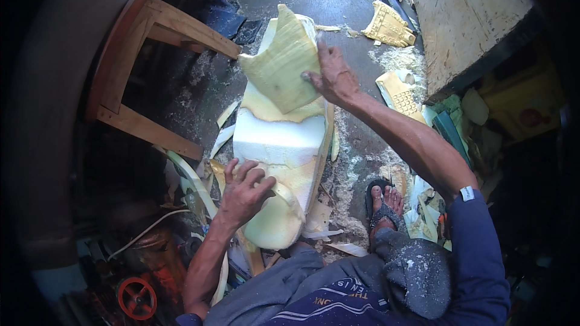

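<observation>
A long padded foam block [278,139], white in the middle and yellowish toward its ends, lies lengthwise in front of me; it looks like a seat cushion. Over its far half is a flat, angular piece of yellow foam [281,63] with a pointed top. My right hand [335,75] grips that piece at its right edge, thumb on its upper face. At the block's near left edge, my left hand [244,193] rests with bent fingers spread apart. A rounded, pale green-yellow end [275,223] of the block shows beside it.
A wooden frame [163,24] stands at the left and a worn wooden board [465,18] at the right. Yellow molded pieces [389,24] and foam crumbs litter the dark floor. A red wheel-shaped handle [136,298] sits at lower left. My sandaled foot [385,202] is right of the block.
</observation>
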`<state>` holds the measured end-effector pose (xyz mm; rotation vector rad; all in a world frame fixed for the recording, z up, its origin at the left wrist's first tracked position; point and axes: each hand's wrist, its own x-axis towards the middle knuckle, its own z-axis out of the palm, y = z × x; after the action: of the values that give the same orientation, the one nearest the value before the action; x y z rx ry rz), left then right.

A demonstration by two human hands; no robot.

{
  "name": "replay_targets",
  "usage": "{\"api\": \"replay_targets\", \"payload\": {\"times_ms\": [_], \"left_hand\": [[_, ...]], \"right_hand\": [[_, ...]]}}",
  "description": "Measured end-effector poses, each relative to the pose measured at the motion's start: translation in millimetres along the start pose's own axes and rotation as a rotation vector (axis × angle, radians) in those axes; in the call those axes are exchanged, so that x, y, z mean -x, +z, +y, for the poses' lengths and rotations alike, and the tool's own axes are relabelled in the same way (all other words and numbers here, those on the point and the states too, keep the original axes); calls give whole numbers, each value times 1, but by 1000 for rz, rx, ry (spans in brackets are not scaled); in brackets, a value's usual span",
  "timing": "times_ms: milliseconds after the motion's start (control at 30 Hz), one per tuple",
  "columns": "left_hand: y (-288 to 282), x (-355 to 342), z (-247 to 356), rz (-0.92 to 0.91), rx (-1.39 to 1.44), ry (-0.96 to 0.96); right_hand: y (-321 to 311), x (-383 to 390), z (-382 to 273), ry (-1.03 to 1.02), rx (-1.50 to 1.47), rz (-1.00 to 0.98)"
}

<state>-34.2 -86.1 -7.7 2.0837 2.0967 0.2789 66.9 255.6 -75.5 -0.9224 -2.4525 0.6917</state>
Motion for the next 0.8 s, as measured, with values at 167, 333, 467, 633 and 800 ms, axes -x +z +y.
{"api": "replay_targets", "payload": {"times_ms": [167, 333, 467, 633, 800], "left_hand": [[-19, -7, 31, 374, 986, -404], [-20, -17, 49, 437, 2185, -603], [-14, -17, 52, 367, 2370, -476], [-9, -36, 60, 258, 2499, -341], [-18, -55, 70, 591, 2330, -337]], "right_hand": [[-17, 1, 2, -314, 173, -199], [-33, 21, -24, -265, 4, -37], [-65, 45, -32, -314, -314, -17], [-73, 21, -35, -84, -444, -218], [-78, 40, -23, 41, -676, -177]]}}
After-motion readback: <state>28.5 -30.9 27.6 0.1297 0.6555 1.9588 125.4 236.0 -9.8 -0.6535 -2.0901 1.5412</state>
